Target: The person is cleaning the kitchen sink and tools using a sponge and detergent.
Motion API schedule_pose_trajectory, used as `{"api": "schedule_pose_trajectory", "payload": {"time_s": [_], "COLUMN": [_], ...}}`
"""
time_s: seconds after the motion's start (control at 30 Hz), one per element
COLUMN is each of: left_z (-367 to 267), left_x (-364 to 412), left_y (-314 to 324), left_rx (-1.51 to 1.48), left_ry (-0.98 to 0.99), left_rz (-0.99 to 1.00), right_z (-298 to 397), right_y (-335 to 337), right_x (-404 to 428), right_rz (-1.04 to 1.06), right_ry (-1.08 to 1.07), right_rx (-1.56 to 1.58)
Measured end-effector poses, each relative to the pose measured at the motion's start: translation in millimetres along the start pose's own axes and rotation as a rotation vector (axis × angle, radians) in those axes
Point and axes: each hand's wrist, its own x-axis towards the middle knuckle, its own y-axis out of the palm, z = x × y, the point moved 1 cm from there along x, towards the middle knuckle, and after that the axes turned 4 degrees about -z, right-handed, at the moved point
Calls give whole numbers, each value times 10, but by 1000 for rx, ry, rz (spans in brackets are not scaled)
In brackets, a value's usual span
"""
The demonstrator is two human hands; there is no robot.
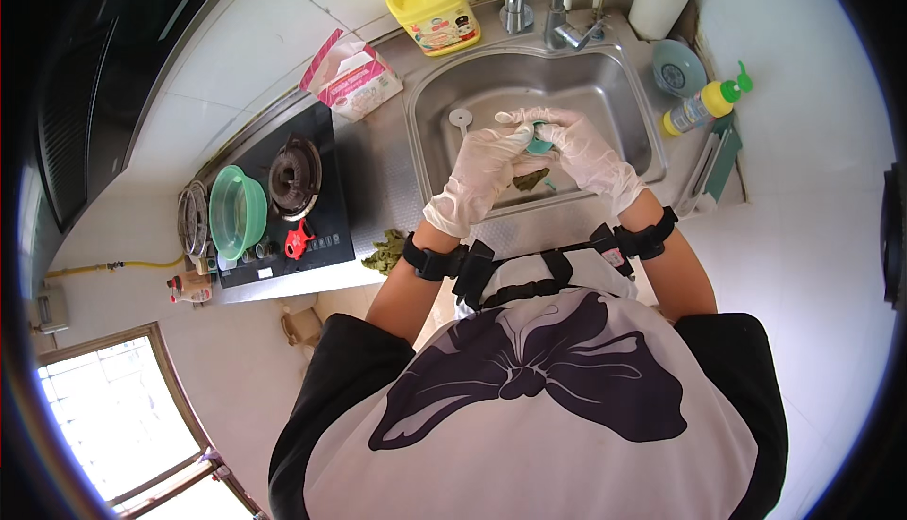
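Note:
Over a stainless steel sink [418,130], my left hand [482,169] and my right hand [584,155] meet, both in thin whitish gloves. Between their fingers is a small teal round object [540,139], partly covered, its exact kind unclear. Both hands grip it. A dark green-brown cloth or scrap [530,180] lies below the hands in the basin, beside a small teal piece [550,184]. Left of the hands, a pale round drain cover or stopper with a stem [460,119] rests in the sink.
A chrome faucet [556,10] rises behind the basin. Detergent jug [436,13] and open box [354,81] stand left; bowl [678,70] and pump bottle [701,109] right. A green basin [238,213] sits on the gas hob [336,187]; a crumpled green cloth [385,252] is near my left forearm.

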Motion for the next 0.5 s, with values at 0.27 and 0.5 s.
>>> {"api": "schedule_pose_trajectory", "payload": {"time_s": [0.27, 0.5], "left_z": [12, -60], "left_x": [-16, -53], "left_y": [19, 29], "left_rx": [8, -67], "left_ry": [118, -10], "left_rz": [-8, -28], "right_z": [48, 120], "right_y": [151, 108], "right_x": [-50, -63], "right_rz": [-149, -39], "right_ry": [70, -179], "right_rx": [118, -571]}}
